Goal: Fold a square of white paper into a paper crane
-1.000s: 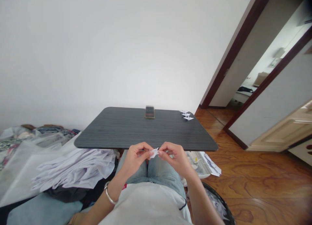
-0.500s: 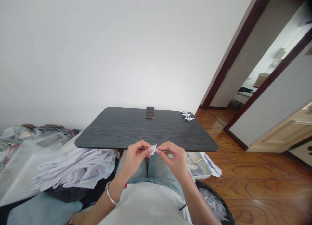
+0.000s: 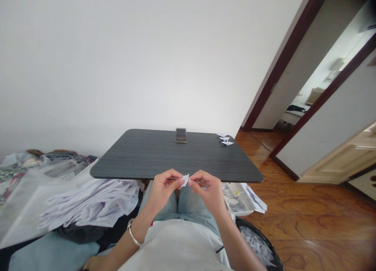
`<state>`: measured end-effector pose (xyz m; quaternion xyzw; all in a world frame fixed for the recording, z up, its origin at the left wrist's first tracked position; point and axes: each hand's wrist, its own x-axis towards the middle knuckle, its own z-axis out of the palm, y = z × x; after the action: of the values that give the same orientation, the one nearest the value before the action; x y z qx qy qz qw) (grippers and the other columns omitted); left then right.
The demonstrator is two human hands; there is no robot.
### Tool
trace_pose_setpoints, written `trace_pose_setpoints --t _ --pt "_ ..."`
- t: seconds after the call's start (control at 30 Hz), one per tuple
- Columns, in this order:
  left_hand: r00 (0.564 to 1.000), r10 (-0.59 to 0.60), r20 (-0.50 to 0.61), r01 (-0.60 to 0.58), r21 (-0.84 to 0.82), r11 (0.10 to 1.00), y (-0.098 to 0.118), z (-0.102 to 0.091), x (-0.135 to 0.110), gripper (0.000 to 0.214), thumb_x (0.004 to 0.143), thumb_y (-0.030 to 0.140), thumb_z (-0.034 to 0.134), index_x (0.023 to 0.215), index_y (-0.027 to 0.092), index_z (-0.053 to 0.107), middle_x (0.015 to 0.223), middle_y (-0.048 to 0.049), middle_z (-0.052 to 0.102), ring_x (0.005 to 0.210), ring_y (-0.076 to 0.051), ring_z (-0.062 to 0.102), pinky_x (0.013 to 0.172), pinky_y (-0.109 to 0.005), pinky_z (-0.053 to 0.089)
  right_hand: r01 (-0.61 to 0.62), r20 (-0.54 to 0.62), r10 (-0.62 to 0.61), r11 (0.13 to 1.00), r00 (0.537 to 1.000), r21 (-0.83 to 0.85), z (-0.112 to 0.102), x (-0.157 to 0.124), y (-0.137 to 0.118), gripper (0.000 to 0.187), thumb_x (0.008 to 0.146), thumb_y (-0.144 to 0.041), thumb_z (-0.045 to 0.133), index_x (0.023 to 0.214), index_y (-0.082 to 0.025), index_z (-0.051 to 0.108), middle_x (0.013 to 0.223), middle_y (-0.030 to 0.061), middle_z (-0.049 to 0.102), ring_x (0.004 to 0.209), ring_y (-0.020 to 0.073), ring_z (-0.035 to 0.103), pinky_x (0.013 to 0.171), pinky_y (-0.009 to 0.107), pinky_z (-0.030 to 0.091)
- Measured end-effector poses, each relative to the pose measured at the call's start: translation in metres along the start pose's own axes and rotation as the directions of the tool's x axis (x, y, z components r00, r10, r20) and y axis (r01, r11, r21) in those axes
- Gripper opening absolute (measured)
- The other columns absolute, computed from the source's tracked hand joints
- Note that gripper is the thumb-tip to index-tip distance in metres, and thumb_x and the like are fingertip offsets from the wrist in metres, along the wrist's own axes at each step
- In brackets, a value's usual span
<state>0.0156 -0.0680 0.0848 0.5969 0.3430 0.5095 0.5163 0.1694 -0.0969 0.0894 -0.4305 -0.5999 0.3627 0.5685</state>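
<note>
1. Person is seated at the dark table [image 3: 164, 157], hands held over the lap just short of the near table edge.
2. Left hand [image 3: 162, 189] is closed in a pinch on the left side of a small white folded paper piece [image 3: 185, 180]. Silver bangle [image 3: 132, 235] on that wrist.
3. Right hand [image 3: 208, 192] is pinched on the paper's right side, fingertips touching it. Both hands meet at the piece; it sits in the air between them, not on the table.
4. Piece is tiny, so fold detail is unreadable from here. Looks like a crease being worked between thumb and forefinger.
5. My read on doing it well: keep one hand as the fixed clamp, let the other run the crease. Line up edges before pressing; a piece this small won't forgive a skewed fold.
6. Press with the nail or fingertip pad along the full crease, not one spot.
7. Working mid-air costs stability; the table edge right ahead would make a flat backing.
8. Reference samples: three small folded paper figures [image 3: 225, 138] at the far right corner of the table, near a phone [image 3: 181, 135] at the far edge.
9. Loose white sheets [image 3: 91, 202] piled to the left; a dark bin [image 3: 258, 245] with paper scraps by the right knee.
</note>
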Motion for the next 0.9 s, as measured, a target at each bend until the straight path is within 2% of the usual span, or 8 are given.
trace_pose_setpoints --t 0.17,0.37,0.47,0.63,0.8,0.9 --pt "1.0 0.0 -0.004 0.0 -0.007 1.0 0.0 0.0 0.0 0.01 0.069 0.024 0.069 0.069 0.014 0.066 0.063 0.001 0.061 0.057 -0.01 0.053 0.055 -0.02 0.045 -0.032 -0.011 0.032 0.999 0.999 0.031 0.001 -0.001 0.001 0.006 0.075 -0.022 0.063 0.07 -0.018 0.065 0.066 0.0008 0.061 0.056 0.0126 0.056 0.049 0.022 0.048" --pt "1.0 -0.015 -0.014 0.015 -0.014 1.0 -0.001 0.0 -0.001 0.009 0.068 0.023 0.069 0.068 0.014 0.066 0.062 0.0011 0.06 0.056 -0.01 0.053 0.054 -0.02 0.045 0.031 -0.037 -0.035 0.995 0.999 -0.091 0.001 0.0 0.004 0.009 0.076 -0.019 0.06 0.069 -0.017 0.064 0.063 0.0004 0.061 0.055 0.0129 0.058 0.051 0.023 0.048" --pt "1.0 -0.024 -0.02 0.024 -0.011 1.0 -0.001 0.001 0.0 0.01 0.068 0.024 0.069 0.069 0.014 0.066 0.062 0.001 0.061 0.055 -0.01 0.053 0.054 -0.021 0.044 0.024 -0.041 -0.029 0.994 0.999 -0.102 0.001 -0.001 0.007 0.01 0.078 -0.021 0.059 0.07 -0.017 0.064 0.063 0.0007 0.062 0.055 0.0133 0.059 0.052 0.024 0.049" --pt "0.999 -0.025 -0.031 0.026 0.015 1.0 -0.002 0.0 0.001 0.013 0.067 0.027 0.069 0.068 0.015 0.066 0.061 0.0006 0.061 0.055 -0.011 0.053 0.054 -0.022 0.044 -0.026 -0.039 0.025 0.999 0.999 -0.029 0.003 -0.001 0.009 0.011 0.078 -0.023 0.06 0.07 -0.017 0.063 0.061 0.0007 0.063 0.055 0.0135 0.06 0.052 0.023 0.05" --pt "0.999 -0.024 -0.03 0.025 0.012 1.0 -0.004 -0.002 0.002 0.014 0.068 0.028 0.069 0.07 0.015 0.065 0.062 0.0005 0.062 0.055 -0.011 0.054 0.054 -0.022 0.044 -0.042 -0.027 0.047 0.982 0.999 0.185 0.003 0.001 0.011 0.016 0.082 -0.031 0.056 0.079 -0.018 0.065 0.068 0.0022 0.067 0.062 0.0144 0.064 0.05 0.021 0.051" --pt "0.999 -0.031 -0.033 0.031 -0.001 1.0 -0.006 -0.003 0.002 0.015 0.069 0.029 0.068 0.071 0.014 0.065 0.064 0.0001 0.063 0.055 -0.011 0.053 0.055 -0.022 0.044 -0.043 -0.036 0.051 0.981 0.998 0.188 0.002 0.002 0.014 0.014 0.081 -0.031 0.059 0.084 -0.019 0.065 0.069 0.002 0.067 0.064 0.0149 0.065 0.051 0.022 0.052"
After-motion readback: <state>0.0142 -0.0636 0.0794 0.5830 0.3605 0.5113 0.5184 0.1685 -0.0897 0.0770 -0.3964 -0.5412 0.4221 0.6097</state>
